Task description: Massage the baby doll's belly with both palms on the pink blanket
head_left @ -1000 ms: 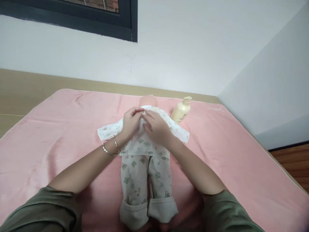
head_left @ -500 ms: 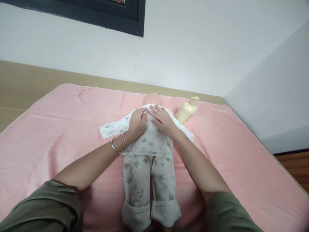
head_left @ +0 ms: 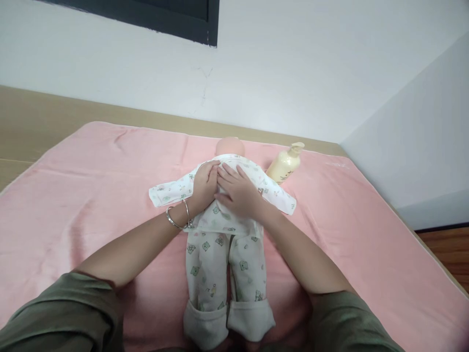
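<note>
A baby doll lies on a pink cloth, its head at the far end and its legs toward me. It wears a white printed top and matching trousers with turned-up cuffs. My left hand lies flat on the left of the doll's upper torso, a silver bangle at its wrist. My right hand rests flat on the middle and right of the torso, fingers stretched out and spread, their tips close to my left hand. Neither hand grasps anything.
A cream pump bottle stands on the cloth beyond the doll's right-hand sleeve. Past the cloth's far edge runs a wooden surface, then a white wall with a dark frame. Another wall meets it at the right.
My right hand has slid down the doll's torso, toward me and slightly left. My left hand remains on the upper torso. The view has shifted slightly.
</note>
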`<action>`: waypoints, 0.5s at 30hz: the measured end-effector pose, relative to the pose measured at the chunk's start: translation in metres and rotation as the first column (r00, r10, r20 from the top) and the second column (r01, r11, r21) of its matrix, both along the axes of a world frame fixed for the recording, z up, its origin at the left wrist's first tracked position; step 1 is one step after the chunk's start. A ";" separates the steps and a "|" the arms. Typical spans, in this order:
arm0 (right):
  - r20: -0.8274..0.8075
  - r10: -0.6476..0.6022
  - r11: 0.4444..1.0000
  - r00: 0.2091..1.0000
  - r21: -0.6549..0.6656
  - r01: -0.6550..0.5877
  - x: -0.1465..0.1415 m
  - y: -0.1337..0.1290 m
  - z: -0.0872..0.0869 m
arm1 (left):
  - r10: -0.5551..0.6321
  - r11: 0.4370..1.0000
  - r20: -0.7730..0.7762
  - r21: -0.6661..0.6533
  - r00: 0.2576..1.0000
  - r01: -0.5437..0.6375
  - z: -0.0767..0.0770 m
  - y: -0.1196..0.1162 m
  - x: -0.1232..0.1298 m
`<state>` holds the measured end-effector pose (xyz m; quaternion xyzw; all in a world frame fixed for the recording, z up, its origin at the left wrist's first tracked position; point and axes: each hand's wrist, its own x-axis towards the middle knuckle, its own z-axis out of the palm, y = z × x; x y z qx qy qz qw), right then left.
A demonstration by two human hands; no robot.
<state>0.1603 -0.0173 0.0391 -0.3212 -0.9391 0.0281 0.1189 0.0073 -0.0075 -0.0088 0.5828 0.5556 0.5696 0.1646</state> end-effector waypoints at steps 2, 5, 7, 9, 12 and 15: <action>-0.029 -0.070 0.995 0.997 -0.077 0.067 0.011 0.026 0.001 | -0.010 1.000 -0.002 0.002 1.000 0.010 0.001 -0.001 0.001; -0.082 -0.261 0.961 0.962 -0.117 0.250 0.022 0.048 0.001 | -0.008 1.000 0.005 -0.008 1.000 0.008 0.003 -0.001 0.002; -0.080 -0.355 0.933 0.931 -0.094 0.347 0.021 0.043 0.000 | 0.001 1.000 0.024 -0.028 1.000 0.000 0.003 -0.002 0.002; -0.062 -0.404 0.915 0.912 -0.034 0.403 0.013 0.022 0.000 | 0.011 0.999 0.061 -0.040 0.998 -0.008 0.004 -0.002 0.002; -0.045 -0.317 0.946 0.947 0.061 0.320 -0.002 -0.018 0.000 | 0.021 0.998 0.155 -0.060 0.988 -0.012 0.004 -0.003 0.003; -0.009 -0.135 0.989 0.991 0.068 0.135 -0.009 -0.031 0.002 | 0.025 0.995 0.220 -0.097 0.975 -0.003 0.006 -0.002 0.003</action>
